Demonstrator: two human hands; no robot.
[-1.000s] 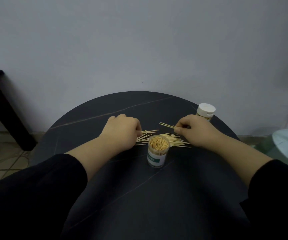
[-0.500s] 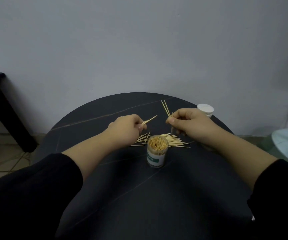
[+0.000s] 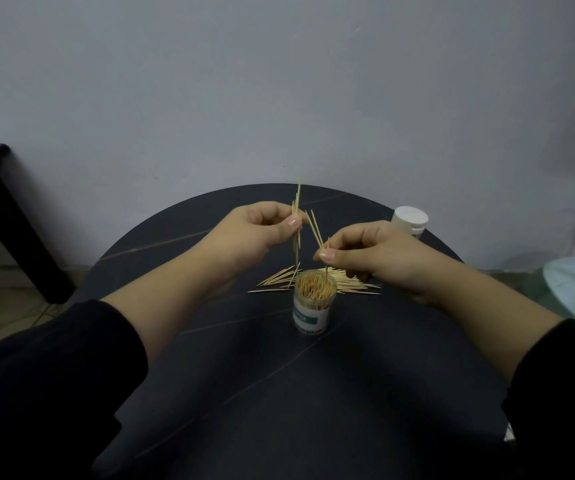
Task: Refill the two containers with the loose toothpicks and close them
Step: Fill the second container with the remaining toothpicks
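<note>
Left hand (image 3: 255, 233) pinches a few thin wooden toothpicks (image 3: 297, 216) upright; right hand (image 3: 365, 254) pinches a slanted toothpick bunch (image 3: 316, 232) just above the open clear plastic container (image 3: 315, 308) on the round black table (image 3: 279, 393), loose toothpick pile (image 3: 275, 278) just behind it

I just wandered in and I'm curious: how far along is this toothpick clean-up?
Done: the capped jar at the back looks closed. In hand: the left hand and right hand each pinch a few toothpicks over the open jar, which looks nearly full. Left: the loose pile on the table behind it, then a lid for that jar; none is in view.
</note>
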